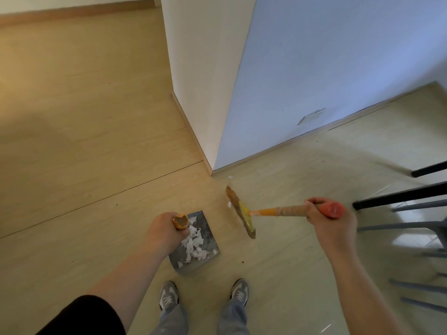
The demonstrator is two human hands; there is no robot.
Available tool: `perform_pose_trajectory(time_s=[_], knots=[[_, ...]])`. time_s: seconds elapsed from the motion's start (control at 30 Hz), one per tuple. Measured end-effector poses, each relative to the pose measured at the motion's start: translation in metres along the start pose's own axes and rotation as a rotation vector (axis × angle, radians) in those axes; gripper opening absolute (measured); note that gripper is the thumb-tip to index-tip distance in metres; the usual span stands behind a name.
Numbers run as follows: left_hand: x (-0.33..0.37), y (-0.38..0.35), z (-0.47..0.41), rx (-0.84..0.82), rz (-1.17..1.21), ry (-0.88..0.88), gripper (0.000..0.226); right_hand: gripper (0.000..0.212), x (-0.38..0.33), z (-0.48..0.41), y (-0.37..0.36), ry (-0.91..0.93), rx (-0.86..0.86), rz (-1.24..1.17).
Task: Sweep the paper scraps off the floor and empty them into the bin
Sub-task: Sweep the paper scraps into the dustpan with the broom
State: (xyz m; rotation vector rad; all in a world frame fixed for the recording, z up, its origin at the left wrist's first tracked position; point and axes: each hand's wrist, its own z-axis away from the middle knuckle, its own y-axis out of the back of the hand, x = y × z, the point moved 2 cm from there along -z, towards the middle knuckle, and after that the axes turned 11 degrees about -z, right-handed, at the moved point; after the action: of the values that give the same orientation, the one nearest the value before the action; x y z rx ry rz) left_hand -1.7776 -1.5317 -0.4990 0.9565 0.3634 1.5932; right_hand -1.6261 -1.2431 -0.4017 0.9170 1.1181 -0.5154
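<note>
While left hand [167, 232] grips dustpan [193, 245], right hand [331, 221] holds broom [242, 211].

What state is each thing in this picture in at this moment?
Dustpan: loaded with paper scraps.
Broom: tilted, bristles down at the floor.
Loose scraps: on the floor near the wall corner.
Left hand: grips the dustpan handle.
Right hand: grips the broom handle.

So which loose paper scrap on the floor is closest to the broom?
The small white paper scrap beside the straw broom head; the other scrap lies apart, by the wall corner.
</note>
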Motion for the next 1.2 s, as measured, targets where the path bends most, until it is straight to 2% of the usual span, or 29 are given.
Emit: perform_pose_trajectory(time_s=[0.1, 0.23, 0.3, 0.4, 0.6, 0.7, 0.87, 1.0, 1.2], knots=[[0.0, -0.002, 0.001, 0.01, -0.003, 0.005, 0.03, 0.012, 0.006, -0.029, -0.023, 0.01, -0.02, 0.027], [-0.001, -0.004, 0.005, 0.028, -0.005, 0.029, 0.03, 0.023, 0.011, -0.052, -0.06, 0.052, -0.073, 0.024], [-0.002, -0.005, 0.004, 0.035, -0.006, 0.025, 0.028, 0.026, 0.016, -0.059, -0.076, 0.072, -0.155, 0.085], [-0.002, -0.006, 0.002, 0.034, -0.009, 0.029, 0.026, 0.016, 0.027, -0.064, -0.089, 0.084, -0.331, 0.242], [0.005, -0.009, 0.001, 0.03, -0.009, 0.035, 0.021, 0.022, 0.024, -0.036, -0.058, 0.113, -0.429, 0.22], [0.006, -0.007, 0.002, 0.035, -0.014, 0.043, 0.018, 0.017, 0.022, -0.009, -0.037, 0.041, -0.485, 0.174], [0.005, -0.006, 0.006, 0.037, 0.02, 0.05, 0.024, 0.02, 0.026, 0.024, 0.0, -0.089, -0.368, 0.05], [0.003, -0.009, 0.009, 0.03, 0.056, 0.053, 0.026, 0.011, 0.025, 0.044, 0.026, -0.133, -0.269, 0.004], [0.0, -0.015, 0.019, 0.02, 0.027, 0.037, 0.03, 0.016, 0.017, 0.075, 0.037, -0.09, -0.133, 0.032]])
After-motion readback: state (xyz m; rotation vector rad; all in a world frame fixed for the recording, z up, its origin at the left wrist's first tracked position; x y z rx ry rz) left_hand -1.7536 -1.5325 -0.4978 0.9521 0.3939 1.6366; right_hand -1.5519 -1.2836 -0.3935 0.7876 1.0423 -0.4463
